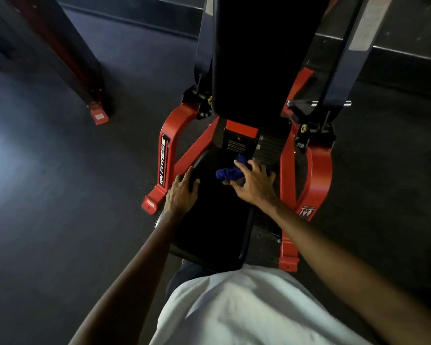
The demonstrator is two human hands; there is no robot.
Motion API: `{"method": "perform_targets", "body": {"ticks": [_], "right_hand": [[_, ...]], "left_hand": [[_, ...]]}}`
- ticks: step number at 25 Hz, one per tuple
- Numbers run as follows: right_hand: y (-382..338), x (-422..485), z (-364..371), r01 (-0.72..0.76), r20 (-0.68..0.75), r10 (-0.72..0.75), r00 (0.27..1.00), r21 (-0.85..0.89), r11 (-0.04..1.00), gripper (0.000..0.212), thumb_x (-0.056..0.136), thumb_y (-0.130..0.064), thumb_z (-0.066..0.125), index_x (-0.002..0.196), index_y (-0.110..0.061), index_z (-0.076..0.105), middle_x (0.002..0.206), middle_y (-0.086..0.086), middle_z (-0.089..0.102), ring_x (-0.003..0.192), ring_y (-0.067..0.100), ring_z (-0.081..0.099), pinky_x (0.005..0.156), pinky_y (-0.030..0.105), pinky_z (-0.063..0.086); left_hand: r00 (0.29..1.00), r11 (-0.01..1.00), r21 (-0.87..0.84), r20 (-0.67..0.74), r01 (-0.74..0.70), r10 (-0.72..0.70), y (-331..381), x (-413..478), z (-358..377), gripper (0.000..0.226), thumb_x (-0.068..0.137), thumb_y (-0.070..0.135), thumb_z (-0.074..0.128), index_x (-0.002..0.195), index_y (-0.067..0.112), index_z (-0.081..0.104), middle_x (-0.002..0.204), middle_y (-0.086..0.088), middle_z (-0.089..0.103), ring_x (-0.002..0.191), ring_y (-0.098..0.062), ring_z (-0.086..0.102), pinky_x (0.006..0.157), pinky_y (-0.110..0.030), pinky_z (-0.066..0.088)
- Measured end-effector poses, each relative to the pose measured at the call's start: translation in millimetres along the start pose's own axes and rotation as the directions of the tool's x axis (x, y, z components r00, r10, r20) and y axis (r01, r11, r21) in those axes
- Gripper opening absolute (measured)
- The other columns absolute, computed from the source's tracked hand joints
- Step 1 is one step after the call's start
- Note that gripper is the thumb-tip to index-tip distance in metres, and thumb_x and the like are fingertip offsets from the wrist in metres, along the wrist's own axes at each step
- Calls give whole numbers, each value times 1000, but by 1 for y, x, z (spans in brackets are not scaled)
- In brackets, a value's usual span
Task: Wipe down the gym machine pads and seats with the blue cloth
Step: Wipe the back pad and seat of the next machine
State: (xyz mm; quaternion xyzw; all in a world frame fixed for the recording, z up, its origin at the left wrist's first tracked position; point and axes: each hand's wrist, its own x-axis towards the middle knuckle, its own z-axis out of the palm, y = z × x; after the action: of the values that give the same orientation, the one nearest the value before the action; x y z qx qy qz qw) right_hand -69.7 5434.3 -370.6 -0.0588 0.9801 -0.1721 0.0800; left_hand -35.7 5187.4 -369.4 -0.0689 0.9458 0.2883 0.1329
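The blue cloth (228, 173) lies bunched on the black seat (209, 225) of the gym machine, close to the seat's far edge and a little toward its right side, just below the red bracket (241, 128) that joins the seat to the upright back pad (254, 58). The right hand (253, 186) holds it there: its fingers (244, 168) curl over the top of the cloth and the thumb tucks in beneath the near fold, so the cloth is pinched and pressed against the seat. Part of the cloth sticks out beyond the fingertips toward the bracket.

The left hand (182, 192) sits at the seat's left edge near the far left corner, fingers wrapped along the rounded rim and thumb on the top surface, gripping the pad.

A red frame leg (167, 150) with white lettering stands just left of the seat on the dark floor (60, 195). A white shirt (246, 307) fills the near foreground.
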Motion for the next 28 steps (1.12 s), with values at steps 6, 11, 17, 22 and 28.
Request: {"method": "perform_targets", "body": {"ticks": [6, 11, 17, 22, 28], "right_hand": [[-6, 6, 3, -154, 30, 151, 988, 112, 982, 65, 88, -55, 62, 148, -35, 44, 151, 6, 42, 138, 35, 39, 107, 61, 32], [-10, -86, 28, -129, -67, 145, 987, 196, 972, 62, 88, -48, 63, 147, -35, 47, 148, 7, 46, 128, 38, 47, 98, 59, 44], [-9, -37, 26, -333, -67, 373, 925, 327, 884, 61, 88, -46, 65, 145, -35, 48, 150, 5, 44, 131, 36, 46, 101, 57, 45], [-25, -139, 42, -219, -81, 267, 960, 374, 901, 67, 87, -45, 67, 149, -33, 45, 151, 8, 42, 130, 35, 45, 98, 51, 44], [-30, -110, 39, -294, -70, 331, 941, 315, 902, 63, 90, -41, 66, 148, -31, 46, 154, 6, 39, 136, 36, 39, 102, 58, 39]], "left_hand": [[1000, 997, 70, -16, 22, -21, 5, -4, 0, 60, 106, 49, 38, 160, 28, 25, 151, -13, 46, 134, -37, 49, 107, -50, 40], [998, 998, 52, -59, 36, -33, 3, -11, 3, 58, 106, 45, 42, 159, 26, 29, 153, -14, 43, 134, -41, 48, 105, -53, 42], [996, 981, 191, -90, 20, -3, -17, -40, 16, 60, 106, 52, 32, 160, 31, 19, 155, -14, 39, 136, -42, 42, 109, -61, 38], [994, 976, 218, -106, 9, 15, -16, -45, 17, 59, 106, 50, 32, 160, 28, 21, 154, -16, 40, 133, -42, 44, 109, -57, 38], [997, 984, 176, -73, 1, 12, -16, -44, 14, 63, 105, 51, 35, 160, 22, 24, 155, -17, 39, 133, -45, 44, 109, -59, 37]]}}
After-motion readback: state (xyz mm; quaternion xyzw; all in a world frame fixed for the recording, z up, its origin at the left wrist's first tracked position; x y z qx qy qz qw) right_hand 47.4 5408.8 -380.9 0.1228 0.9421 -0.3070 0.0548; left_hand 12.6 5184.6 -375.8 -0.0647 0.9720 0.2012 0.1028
